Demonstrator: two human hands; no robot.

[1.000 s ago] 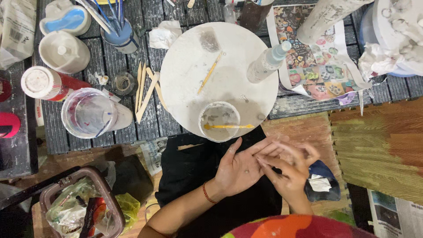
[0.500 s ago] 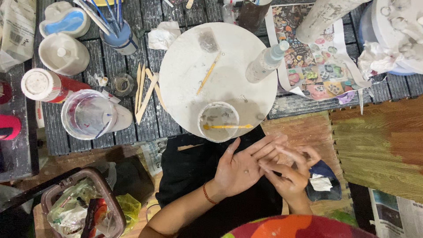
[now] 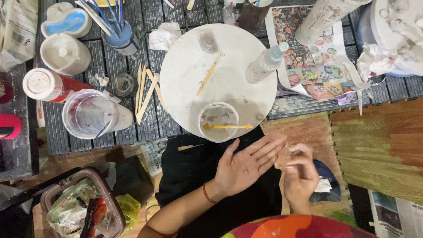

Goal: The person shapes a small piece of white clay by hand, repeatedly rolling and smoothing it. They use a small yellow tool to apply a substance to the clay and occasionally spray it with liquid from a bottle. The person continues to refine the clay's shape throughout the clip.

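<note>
Left hand [image 3: 244, 167]: palm up, fingers spread flat and fully open, holding nothing, over a black cloth [image 3: 198, 172] on the lap. Right hand [image 3: 300, 172]: blurred, fingers curled loosely just beside the left fingertips; any contents cannot be told. Nearest item: small cup [image 3: 218, 121] with a yellow stick [image 3: 227, 127] across it, on the round white board [image 3: 189, 75].

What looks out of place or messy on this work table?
Nothing looks spilled or broken. The round white board carries grey smears, and a yellow stick lies across the small cup. The left hand is open, palm up; the right hand is blurred.
</note>
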